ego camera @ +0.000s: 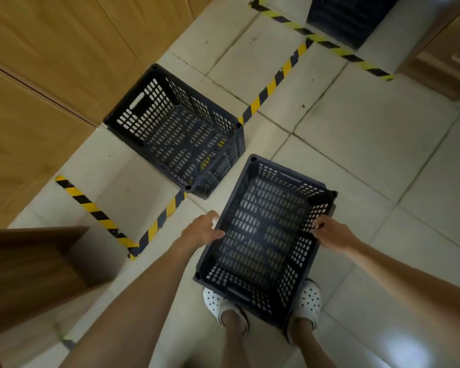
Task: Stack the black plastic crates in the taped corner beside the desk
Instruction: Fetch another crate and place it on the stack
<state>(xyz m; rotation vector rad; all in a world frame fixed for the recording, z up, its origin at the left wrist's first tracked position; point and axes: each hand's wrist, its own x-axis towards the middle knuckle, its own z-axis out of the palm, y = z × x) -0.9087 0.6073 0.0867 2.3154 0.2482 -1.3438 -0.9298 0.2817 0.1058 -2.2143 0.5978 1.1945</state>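
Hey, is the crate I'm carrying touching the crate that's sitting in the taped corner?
Apart. The head view shows pale floor tile between the carried crate, gripped by the left hand and right hand, and the corner crate.

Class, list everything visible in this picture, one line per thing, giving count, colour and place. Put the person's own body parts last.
Held crate: one, black, perforated, empty, carried above the person's feet.
Floor crate: one, black, perforated, standing in the taped zone beside the wooden wall, with another apparently nested beneath it.
Far crate: one, black, top of picture beyond the tape, partly cut off.
Hazard tape: several strips, yellow and black, on the floor marking out zones.
Floor: pale tiles.
Wooden panels: light brown, along the left.
Desk: one, brown wood, lower left.
Cabinet: one, brown wood, upper right.
Shoes: two, white with holes, under the held crate.
Left hand: on the crate's left rim.
Right hand: on the crate's right rim.
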